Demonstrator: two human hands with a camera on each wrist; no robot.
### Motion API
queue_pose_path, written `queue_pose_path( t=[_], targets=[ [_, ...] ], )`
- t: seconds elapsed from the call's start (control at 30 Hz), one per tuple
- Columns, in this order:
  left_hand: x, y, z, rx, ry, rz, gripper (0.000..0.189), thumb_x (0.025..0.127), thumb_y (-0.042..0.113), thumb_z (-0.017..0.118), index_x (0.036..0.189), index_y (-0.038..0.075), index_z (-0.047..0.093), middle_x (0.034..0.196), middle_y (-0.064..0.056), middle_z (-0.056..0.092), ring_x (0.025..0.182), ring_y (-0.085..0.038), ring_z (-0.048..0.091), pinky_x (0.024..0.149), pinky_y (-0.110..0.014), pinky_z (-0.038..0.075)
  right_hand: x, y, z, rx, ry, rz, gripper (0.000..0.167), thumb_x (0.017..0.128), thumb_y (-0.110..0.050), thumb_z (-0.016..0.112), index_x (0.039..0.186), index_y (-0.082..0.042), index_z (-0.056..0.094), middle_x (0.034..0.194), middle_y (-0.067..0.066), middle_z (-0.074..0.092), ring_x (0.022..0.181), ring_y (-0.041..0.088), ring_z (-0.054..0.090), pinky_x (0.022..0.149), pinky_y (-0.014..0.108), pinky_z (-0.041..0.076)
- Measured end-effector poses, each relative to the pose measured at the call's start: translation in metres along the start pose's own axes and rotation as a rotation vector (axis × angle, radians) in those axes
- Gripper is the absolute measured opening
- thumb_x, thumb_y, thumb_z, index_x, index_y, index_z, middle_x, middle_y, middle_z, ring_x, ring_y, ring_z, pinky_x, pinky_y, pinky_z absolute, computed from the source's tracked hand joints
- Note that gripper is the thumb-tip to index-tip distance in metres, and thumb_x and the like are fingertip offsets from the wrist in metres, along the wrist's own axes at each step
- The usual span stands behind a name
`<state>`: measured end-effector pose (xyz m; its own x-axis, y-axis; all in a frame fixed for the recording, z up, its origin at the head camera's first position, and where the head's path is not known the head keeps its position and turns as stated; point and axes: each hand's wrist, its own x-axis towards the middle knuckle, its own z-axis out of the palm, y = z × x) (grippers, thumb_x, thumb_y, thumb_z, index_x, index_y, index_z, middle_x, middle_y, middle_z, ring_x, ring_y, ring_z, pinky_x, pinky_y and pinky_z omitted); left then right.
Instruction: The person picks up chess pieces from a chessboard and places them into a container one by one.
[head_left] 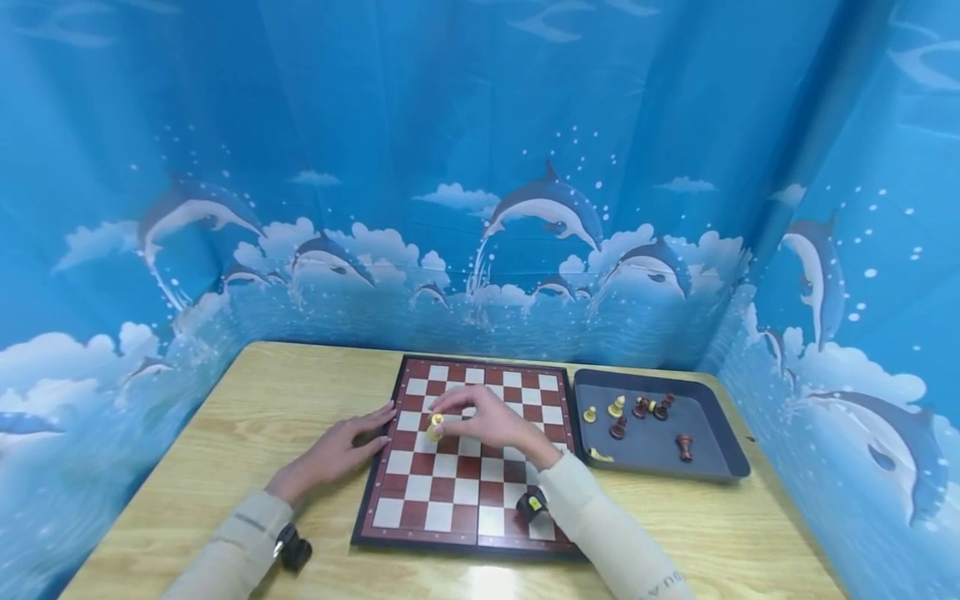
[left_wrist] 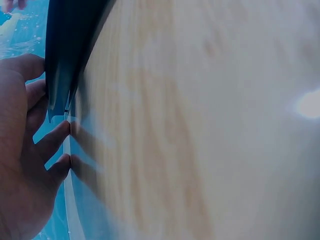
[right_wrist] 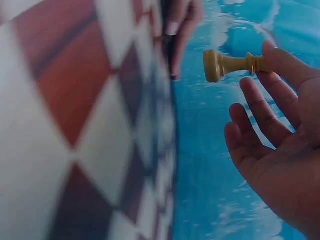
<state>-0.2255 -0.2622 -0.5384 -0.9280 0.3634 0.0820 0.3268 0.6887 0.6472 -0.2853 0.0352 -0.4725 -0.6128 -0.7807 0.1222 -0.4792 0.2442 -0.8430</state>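
Above the left half of a red-and-white chessboard [head_left: 422, 486], my right hand [head_left: 483, 418] pinches a yellow chess piece [head_left: 435, 429] between thumb and index finger. In the right wrist view the piece [right_wrist: 232, 65] is held by its top, with its round base pointing away from the hand [right_wrist: 285, 125]. The fingers cover its head, so its exact kind cannot be told. My left hand [head_left: 341, 450] touches the board's left edge with its fingertips, its fingers extended; the left wrist view shows that hand [left_wrist: 25, 145] beside the dark board edge [left_wrist: 75, 50].
Right of the board stands a dark grey tray [head_left: 716, 446] with several yellow and dark red chess pieces, among them a dark red piece [head_left: 684, 447] and a yellow piece [head_left: 617, 407]. A wooden table [head_left: 300, 383] carries everything. A blue dolphin-print curtain [head_left: 420, 167] surrounds it.
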Motion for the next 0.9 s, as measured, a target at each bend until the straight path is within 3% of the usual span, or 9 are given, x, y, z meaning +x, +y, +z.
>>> queue_pose_path(
  t=[0.2,0.47,0.63,0.9],
  targets=[
    [0.001,0.001,0.001,-0.009,-0.002,-0.007,0.055,0.105,0.035,0.056,0.155,0.018,0.042,0.165,-0.007,0.031,0.148,-0.039,0.035,0.120,-0.061,0.030,-0.011,-0.015,-0.005,0.004,0.057,0.025,0.028,0.094,-0.023,0.076,0.118,-0.008,0.076,0.130,0.008,0.068,0.122,0.021,0.060,0.105,0.060,0.048],
    [-0.001,0.000,0.000,-0.015,0.006,0.007,0.056,0.105,0.036,0.056,0.155,0.017,0.042,0.165,-0.007,0.031,0.148,-0.040,0.035,0.120,-0.061,0.029,-0.030,-0.005,-0.012,0.003,0.122,0.014,0.024,0.095,-0.023,0.074,0.115,-0.010,0.077,0.126,0.014,0.069,0.122,0.022,0.061,0.106,0.060,0.048],
    [0.000,-0.001,0.000,-0.011,0.005,0.021,0.056,0.105,0.037,0.056,0.156,0.017,0.042,0.165,-0.007,0.032,0.148,-0.040,0.035,0.120,-0.060,0.030,-0.045,-0.003,-0.021,-0.034,0.193,0.046,0.021,0.094,-0.025,0.076,0.113,-0.017,0.078,0.126,0.011,0.070,0.123,0.022,0.060,0.108,0.060,0.046],
    [-0.002,0.002,-0.001,-0.014,0.004,0.005,0.056,0.105,0.037,0.055,0.156,0.016,0.041,0.165,-0.008,0.031,0.148,-0.040,0.034,0.120,-0.062,0.029,-0.074,0.000,-0.040,-0.045,0.277,0.061,0.019,0.094,-0.026,0.076,0.111,-0.020,0.077,0.123,0.003,0.071,0.121,0.023,0.061,0.104,0.064,0.047]
  ],
)
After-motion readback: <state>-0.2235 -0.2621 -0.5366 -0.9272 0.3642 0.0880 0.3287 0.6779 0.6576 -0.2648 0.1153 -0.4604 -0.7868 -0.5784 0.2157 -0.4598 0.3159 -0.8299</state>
